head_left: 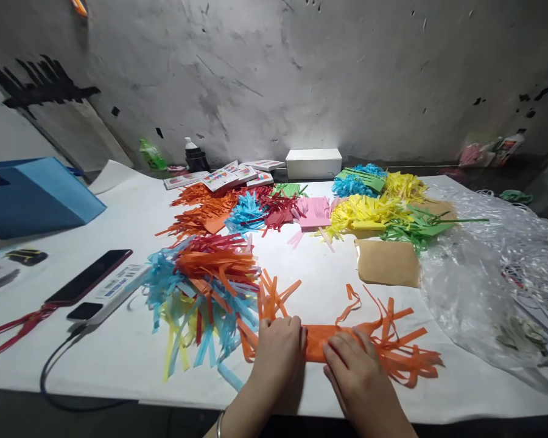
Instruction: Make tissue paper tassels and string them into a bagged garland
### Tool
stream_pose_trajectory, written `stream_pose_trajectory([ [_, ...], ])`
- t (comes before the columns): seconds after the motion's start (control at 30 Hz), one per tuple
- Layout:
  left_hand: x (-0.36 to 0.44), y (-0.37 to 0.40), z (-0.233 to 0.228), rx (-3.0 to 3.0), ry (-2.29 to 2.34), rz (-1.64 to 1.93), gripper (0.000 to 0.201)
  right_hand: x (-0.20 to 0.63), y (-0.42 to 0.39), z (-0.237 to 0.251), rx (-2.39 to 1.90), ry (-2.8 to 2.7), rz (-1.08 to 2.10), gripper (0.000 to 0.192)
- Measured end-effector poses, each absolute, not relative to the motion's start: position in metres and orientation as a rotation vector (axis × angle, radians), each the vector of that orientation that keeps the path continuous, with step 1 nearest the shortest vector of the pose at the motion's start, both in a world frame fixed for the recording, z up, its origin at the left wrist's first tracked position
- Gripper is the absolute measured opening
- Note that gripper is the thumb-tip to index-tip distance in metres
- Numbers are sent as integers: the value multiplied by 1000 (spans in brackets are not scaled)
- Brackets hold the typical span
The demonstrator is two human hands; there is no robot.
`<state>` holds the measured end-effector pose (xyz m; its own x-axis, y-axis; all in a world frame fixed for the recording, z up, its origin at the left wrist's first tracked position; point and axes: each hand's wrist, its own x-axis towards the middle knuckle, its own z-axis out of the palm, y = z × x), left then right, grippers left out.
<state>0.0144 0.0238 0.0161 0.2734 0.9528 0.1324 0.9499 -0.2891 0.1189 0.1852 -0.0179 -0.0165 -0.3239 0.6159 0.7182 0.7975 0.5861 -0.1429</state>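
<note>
A sheet of orange fringed tissue paper (317,342) lies across the near part of the table, its middle band flat and its two ends cut into strips. My left hand (281,345) grips the left part of this band with curled fingers. On the right part, my right hand (355,364) has its fingers bent over the paper and closed on it; the thumbs are partly hidden. Beyond my left hand sits a pile of orange, red, blue and yellow tissue tassels (201,280). A brown paper piece (387,263) lies beyond my right hand.
Several fringed bundles, among them a yellow one (369,213) and a pink one (314,210), line the back. A white box (313,163) stands by the wall. Clear plastic bags (470,304) lie right. A phone (91,277), a cabled power bank (107,295) and a blue box (36,194) are left.
</note>
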Motion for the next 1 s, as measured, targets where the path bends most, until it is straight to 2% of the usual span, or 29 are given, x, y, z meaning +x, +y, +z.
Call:
stream_pose_trajectory([
  [0.1,8,19,15,2514,1832,442,9,184,-17,-18,-1132,-2052,-285,33],
  [0.2,-1,9,10,2688,1538,788,28,183,-18,-15,-1181,-2023,-195,34],
  [0.3,-7,0,3,2799,1227,915,14,182,-22,-13,-1137,-2038,-177,29],
  [0.4,-10,-5,-4,2758,1159,911,18,184,-24,-16,-1078,-2085,-221,33],
  [0.5,-15,-8,-9,2672,1185,954,17,195,-27,-22,-1091,-2094,-218,39],
  [0.6,-20,-9,-12,2576,1321,976,21,205,-29,-27,-1172,-2050,-201,34],
  [0.73,-15,-5,-6,2573,1548,848,25,202,-21,-27,-1392,-1998,-270,35],
  [0.9,-4,5,6,2510,1854,620,20,194,-4,-14,-1600,-2128,-395,33],
  [1.0,-5,9,4,2505,1788,721,14,194,-3,-11,-1538,-2073,-406,29],
])
